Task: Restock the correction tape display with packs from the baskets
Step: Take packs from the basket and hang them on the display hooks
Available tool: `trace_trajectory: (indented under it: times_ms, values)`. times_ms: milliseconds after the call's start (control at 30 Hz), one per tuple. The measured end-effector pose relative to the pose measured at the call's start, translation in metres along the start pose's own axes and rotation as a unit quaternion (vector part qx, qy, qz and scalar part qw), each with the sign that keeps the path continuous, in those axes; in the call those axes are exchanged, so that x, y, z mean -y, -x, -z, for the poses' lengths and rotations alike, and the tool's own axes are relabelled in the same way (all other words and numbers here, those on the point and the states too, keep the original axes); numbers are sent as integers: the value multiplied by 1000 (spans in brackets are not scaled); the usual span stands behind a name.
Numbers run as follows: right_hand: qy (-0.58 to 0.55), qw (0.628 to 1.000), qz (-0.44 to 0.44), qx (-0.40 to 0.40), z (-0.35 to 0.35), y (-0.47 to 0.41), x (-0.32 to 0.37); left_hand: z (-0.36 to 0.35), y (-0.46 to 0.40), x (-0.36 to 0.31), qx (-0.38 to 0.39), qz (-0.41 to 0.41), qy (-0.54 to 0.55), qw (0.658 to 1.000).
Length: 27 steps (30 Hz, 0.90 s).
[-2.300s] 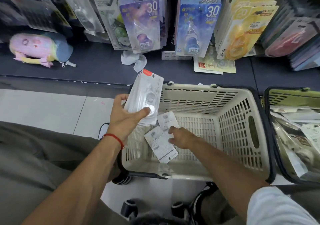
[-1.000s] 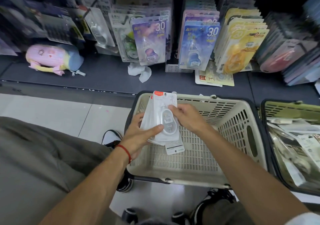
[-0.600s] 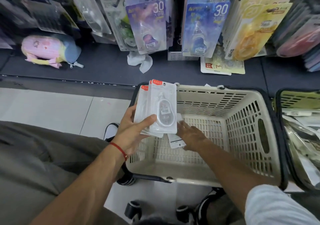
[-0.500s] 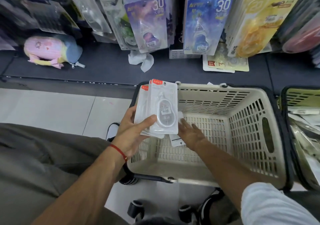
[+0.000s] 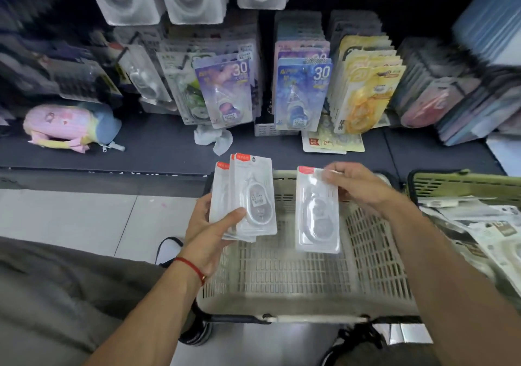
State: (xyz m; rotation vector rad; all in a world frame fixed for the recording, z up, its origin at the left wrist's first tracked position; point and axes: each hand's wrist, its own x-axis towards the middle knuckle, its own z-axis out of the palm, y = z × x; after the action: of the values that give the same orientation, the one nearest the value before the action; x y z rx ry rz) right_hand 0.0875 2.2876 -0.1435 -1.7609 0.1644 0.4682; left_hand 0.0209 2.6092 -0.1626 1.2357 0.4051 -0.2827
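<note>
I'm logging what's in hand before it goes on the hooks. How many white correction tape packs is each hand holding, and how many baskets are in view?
Packs in left hand: at least 2, fanned stack
Pack in right hand: 1
Baskets: 2, beige basket, green basket
Total: at least 3 packs, 2 baskets
</note>
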Motion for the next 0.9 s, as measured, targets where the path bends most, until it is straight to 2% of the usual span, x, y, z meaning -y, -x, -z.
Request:
trace_trajectory:
  times_ms: [100,200,333,500,567,700,767,833,900]
  values:
    - [-17,998,55,-25,-14,5,51,-14,9,-8,40,-14,6,999]
    - [55,990,97,-81,-40,4,92,-25,15,-26,69,-34,34,996]
    - [145,958,134,-206,-59,9,132,-38,20,-62,73,-63,64,993]
    - [148,931,199,-266,-73,18,167,-62,22,-111,86,-95,40,991]
    - [128,931,213,-266,-75,17,187,-68,20,-136,69,-99,44,992]
    - [-8,960,209,-188,-70,19,217,-60,13,-188,71,-99,45,992]
    - [-60,959,223,-164,-62,25,228,-51,8,-211,73,-122,19,990]
    - [-66,948,258,-173,-52,26,239,-44,4,-230,71,-156,-3,985]
    - [-48,929,286,-230,-44,22,253,-40,1,-245,68,-186,-15,980]
